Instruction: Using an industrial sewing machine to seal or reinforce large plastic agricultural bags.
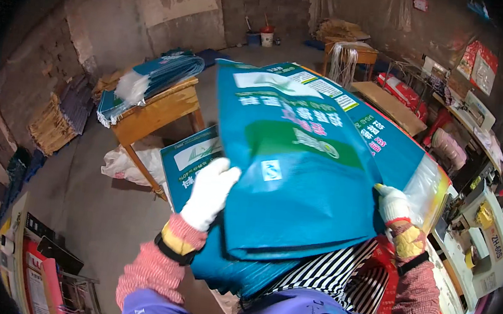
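A large teal woven sack (299, 161) with green and white printed panels is lifted in front of me, its lower edge curling over my lap. My left hand (211, 192), in a white glove, grips the sack's left edge. Gloved too, my right hand (393, 205) pinches its right edge near a clear plastic part. More teal sacks (384, 139) lie stacked flat beneath it, reaching to the right. Another teal sack (188, 160) shows below left of the lifted one.
A wooden table (156, 113) at the left carries a pile of folded blue sacks (150, 79). A white bag (122, 166) lies on the floor under it. A sewing machine (484, 237) stands at the right. Wooden benches (390, 106) and a bucket (267, 37) stand behind.
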`<state>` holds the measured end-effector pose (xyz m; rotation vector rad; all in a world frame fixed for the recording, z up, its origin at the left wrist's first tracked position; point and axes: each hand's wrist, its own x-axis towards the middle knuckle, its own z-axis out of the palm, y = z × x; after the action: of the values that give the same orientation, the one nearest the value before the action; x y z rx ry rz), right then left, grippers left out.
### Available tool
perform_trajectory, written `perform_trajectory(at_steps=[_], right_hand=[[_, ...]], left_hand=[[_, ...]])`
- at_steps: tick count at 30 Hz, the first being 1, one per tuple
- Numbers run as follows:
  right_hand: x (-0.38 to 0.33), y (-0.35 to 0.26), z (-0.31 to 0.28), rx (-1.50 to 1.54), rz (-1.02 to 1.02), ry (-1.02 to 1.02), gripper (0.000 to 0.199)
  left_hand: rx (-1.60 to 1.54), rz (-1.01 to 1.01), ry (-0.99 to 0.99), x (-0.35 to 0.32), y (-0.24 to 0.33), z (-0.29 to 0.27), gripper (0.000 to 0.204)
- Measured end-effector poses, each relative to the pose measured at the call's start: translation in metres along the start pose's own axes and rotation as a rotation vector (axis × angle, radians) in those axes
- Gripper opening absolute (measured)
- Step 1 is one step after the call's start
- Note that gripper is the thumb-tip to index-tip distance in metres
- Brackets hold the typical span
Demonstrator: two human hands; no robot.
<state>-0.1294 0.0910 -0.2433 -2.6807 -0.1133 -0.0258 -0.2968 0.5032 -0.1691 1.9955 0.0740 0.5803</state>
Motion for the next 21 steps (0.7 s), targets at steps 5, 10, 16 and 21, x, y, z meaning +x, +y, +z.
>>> perform_trajectory(at_steps=[5, 10, 16, 21], right_hand=[[-0.003, -0.114, 0.012, -0.298, -0.228, -0.060, 0.032], [-0.014, -0.159, 0.064, -0.415, -0.375, -0.223, 0.039], [-0.023, -0.131, 0.095, -0.422, -0.266, -0.293, 0.031], [-0.072, -0.097, 0.063, -0.508, -0.451, -0.142, 0.031]], left_hand=[[-0.303, -0.363, 0.274, -0.085, -0.037, -0.035, 0.014], [-0.455, -0.705, 0.360, -0.180, -0.111, -0.028, 0.005], [0.230, -0.578, 0.002, -0.214, -0.180, -0.006, 0.014], [-0.274, -0.856, 0.139, -0.194, -0.133, 0.001, 0.011]])
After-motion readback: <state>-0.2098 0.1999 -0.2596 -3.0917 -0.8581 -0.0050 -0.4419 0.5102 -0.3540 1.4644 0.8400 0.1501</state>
